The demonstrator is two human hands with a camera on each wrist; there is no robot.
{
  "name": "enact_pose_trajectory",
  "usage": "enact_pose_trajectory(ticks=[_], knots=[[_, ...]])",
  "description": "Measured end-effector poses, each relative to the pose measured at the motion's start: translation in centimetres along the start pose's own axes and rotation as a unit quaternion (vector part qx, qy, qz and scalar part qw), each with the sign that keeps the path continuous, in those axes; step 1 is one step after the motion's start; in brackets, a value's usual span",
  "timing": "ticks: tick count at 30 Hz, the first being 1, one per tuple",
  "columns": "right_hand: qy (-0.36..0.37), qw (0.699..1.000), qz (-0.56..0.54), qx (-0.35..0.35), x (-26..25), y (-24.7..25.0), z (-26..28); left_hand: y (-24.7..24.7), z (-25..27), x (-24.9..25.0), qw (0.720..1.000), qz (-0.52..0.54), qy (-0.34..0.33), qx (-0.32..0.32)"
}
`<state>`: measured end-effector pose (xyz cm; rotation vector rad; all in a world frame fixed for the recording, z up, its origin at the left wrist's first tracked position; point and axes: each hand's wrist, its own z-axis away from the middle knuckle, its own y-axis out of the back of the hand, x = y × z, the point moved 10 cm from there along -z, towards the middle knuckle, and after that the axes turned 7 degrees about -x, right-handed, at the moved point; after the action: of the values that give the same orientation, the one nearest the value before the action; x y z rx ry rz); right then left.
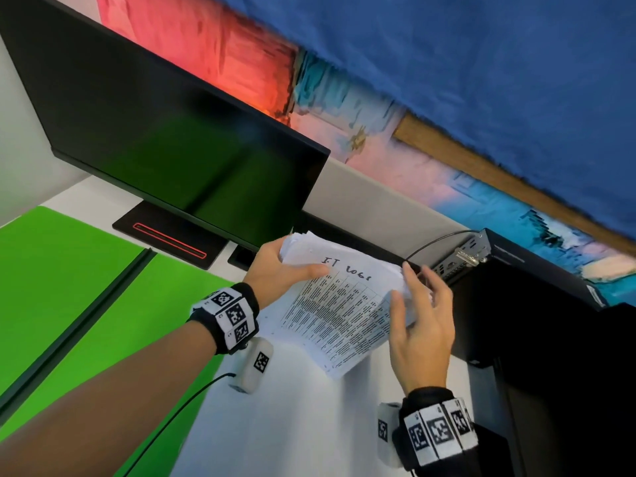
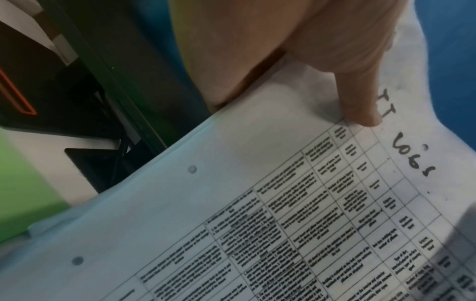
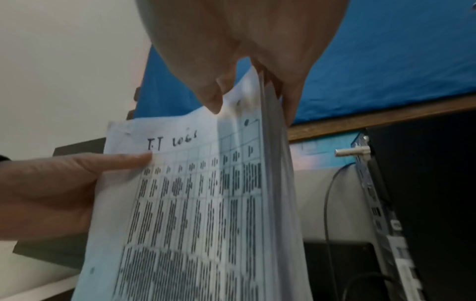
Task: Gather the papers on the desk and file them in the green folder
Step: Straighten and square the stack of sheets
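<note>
A stack of printed papers (image 1: 340,311) with a handwritten heading and a table is held tilted above the white desk. My left hand (image 1: 296,259) grips its upper left corner, thumb (image 2: 360,101) on the top sheet (image 2: 257,224) and fingers underneath. At the right edge my right hand (image 1: 409,290) pinches the stack (image 3: 193,203), thumb (image 3: 211,97) in front and fingers behind. The green folder (image 1: 62,287) lies open and flat on the desk to the left, with a dark spine down its middle; a strip of the folder (image 2: 20,183) shows in the left wrist view.
A black monitor (image 1: 179,132) on a black base (image 1: 165,235) stands behind the folder. A black computer case (image 1: 516,297) with a cable (image 1: 437,241) sits to the right, close to my right hand. Bare white desk (image 1: 292,425) lies below the papers. A grey partition (image 1: 378,208) runs behind.
</note>
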<state>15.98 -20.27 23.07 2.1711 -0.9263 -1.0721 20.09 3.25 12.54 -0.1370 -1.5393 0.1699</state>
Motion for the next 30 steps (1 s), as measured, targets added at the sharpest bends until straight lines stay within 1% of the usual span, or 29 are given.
enact_pose_trajectory(ticks=[3, 5, 7, 8, 10, 11, 12, 14, 15, 17, 18, 19, 20, 22, 23, 25, 26, 27, 28, 29, 30], knots=[[-0.022, 1.000, 0.015, -0.001, 0.7, -0.1, 0.3, -0.1, -0.1, -0.6, 1.000, 0.017, 0.023, -0.002], [-0.017, 1.000, 0.023, -0.008, 0.6, 0.0, 0.1, -0.1, 0.0, -0.7, 0.999, 0.025, 0.026, -0.003], [-0.029, 0.999, 0.012, -0.017, 1.2, -0.1, 0.1, 0.0, 0.0, -0.6, 0.999, 0.035, 0.026, 0.003], [-0.052, 0.998, -0.014, -0.016, 2.0, -0.1, 0.2, 0.2, 0.0, -0.5, 0.999, 0.046, 0.024, 0.008], [-0.138, 0.985, -0.103, -0.008, 4.8, -0.6, 1.0, 0.7, 0.1, -0.1, 0.996, 0.089, 0.013, 0.030], [-0.201, 0.967, -0.158, -0.010, 6.4, -1.2, 1.9, 1.1, 0.2, 0.2, 0.992, 0.118, 0.006, 0.043], [-0.266, 0.940, -0.213, -0.014, 8.2, -2.1, 3.2, 1.5, 0.2, 0.4, 0.986, 0.155, -0.001, 0.053], [-0.385, 0.868, -0.312, -0.026, 11.0, -4.6, 6.3, 2.3, 0.0, 0.7, 0.966, 0.249, -0.013, 0.065], [-0.418, 0.832, -0.364, -0.035, 11.7, -5.8, 7.6, 2.5, -0.1, 0.7, 0.953, 0.296, -0.016, 0.064], [-0.446, 0.764, -0.464, -0.057, 11.9, -8.1, 9.3, 2.3, -0.3, 0.2, 0.929, 0.369, -0.004, 0.040], [-0.445, 0.734, -0.510, -0.055, 11.6, -8.6, 9.5, 1.8, -0.3, -0.2, 0.920, 0.391, 0.007, 0.018], [-0.436, 0.713, -0.548, -0.044, 11.4, -8.7, 9.3, 1.3, -0.2, -0.8, 0.916, 0.401, 0.020, -0.004], [-0.430, 0.701, -0.569, -0.032, 11.4, -8.5, 9.0, 1.0, 0.0, -1.6, 0.914, 0.403, 0.033, -0.021], [-0.417, 0.698, -0.582, -0.019, 12.3, -7.7, 8.2, 1.6, 0.4, -2.9, 0.917, 0.394, 0.052, -0.027], [-0.415, 0.704, -0.576, -0.015, 12.7, -7.2, 7.9, 2.5, 0.6, -3.3, 0.920, 0.388, 0.057, -0.019], [-0.417, 0.728, -0.543, -0.006, 13.4, -5.9, 7.5, 4.8, 0.8, -3.6, 0.929, 0.365, 0.065, 0.012], [-0.416, 0.744, -0.523, 0.000, 13.7, -5.3, 7.4, 6.2, 0.8, -3.6, 0.941, 0.328, 0.071, 0.029], [-0.415, 0.756, -0.507, 0.007, 13.8, -4.8, 7.3, 7.4, 0.9, -3.5, 0.959, 0.270, 0.081, 0.037], [-0.409, 0.767, -0.494, 0.017, 13.8, -4.1, 7.2, 8.0, 0.9, -3.2, 0.974, 0.204, 0.091, 0.028], [-0.402, 0.777, -0.484, 0.025, 13.7, -3.7, 6.9, 8.2, 0.9, -2.9, 0.986, 0.135, 0.100, 0.003], [-0.391, 0.788, -0.474, 0.029, 13.5, -3.4, 6.6, 8.0, 0.8, -2.8, 0.991, 0.070, 0.110, -0.027]])
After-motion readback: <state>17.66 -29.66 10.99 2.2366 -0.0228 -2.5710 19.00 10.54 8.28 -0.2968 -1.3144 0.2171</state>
